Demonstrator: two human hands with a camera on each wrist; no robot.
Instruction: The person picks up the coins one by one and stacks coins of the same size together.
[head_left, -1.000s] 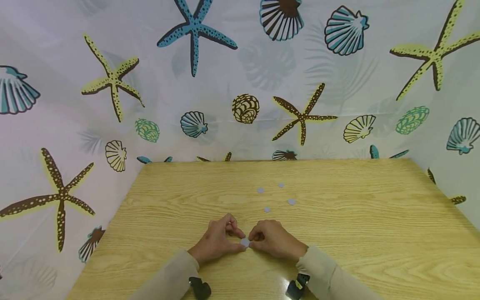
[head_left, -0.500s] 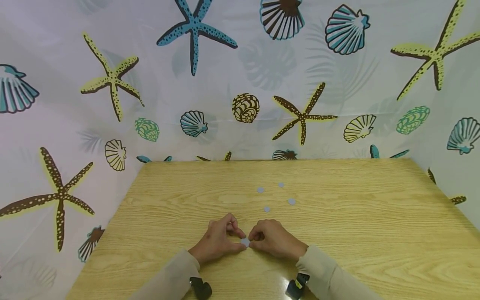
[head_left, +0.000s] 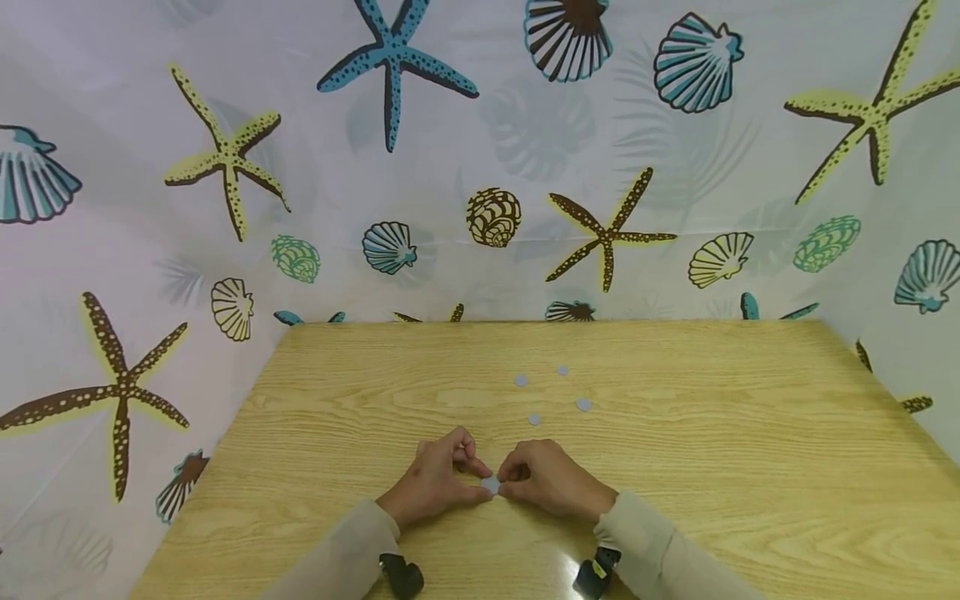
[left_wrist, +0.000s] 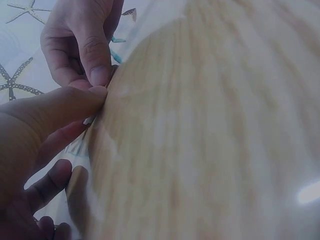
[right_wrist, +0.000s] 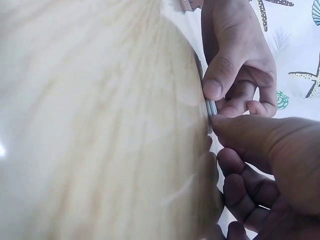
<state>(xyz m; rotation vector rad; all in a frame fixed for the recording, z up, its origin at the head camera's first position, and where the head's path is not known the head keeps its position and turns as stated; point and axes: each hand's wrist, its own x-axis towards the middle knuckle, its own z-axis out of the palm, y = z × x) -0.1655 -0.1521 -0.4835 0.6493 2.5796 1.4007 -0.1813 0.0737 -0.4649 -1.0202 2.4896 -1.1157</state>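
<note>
A small, flat, light-grey coin-like disc [head_left: 490,484] lies low at the tabletop between both hands. My left hand [head_left: 435,485] pinches it from the left, index fingertip at the far edge and thumb at the near edge. From the right, my right hand [head_left: 553,483] holds its side between thumb and bent index finger. In the right wrist view the disc [right_wrist: 211,108] shows edge-on as a thin, layered-looking strip between the two thumbs. The left wrist view has the fingers covering most of it.
Several similar grey discs lie loose farther back, among them a near one [head_left: 534,419] and a right one [head_left: 583,404]. They rest on a wood-grain table [head_left: 337,400]. A white cloth [head_left: 442,275] printed with starfish and shells hangs behind the table and along its sides.
</note>
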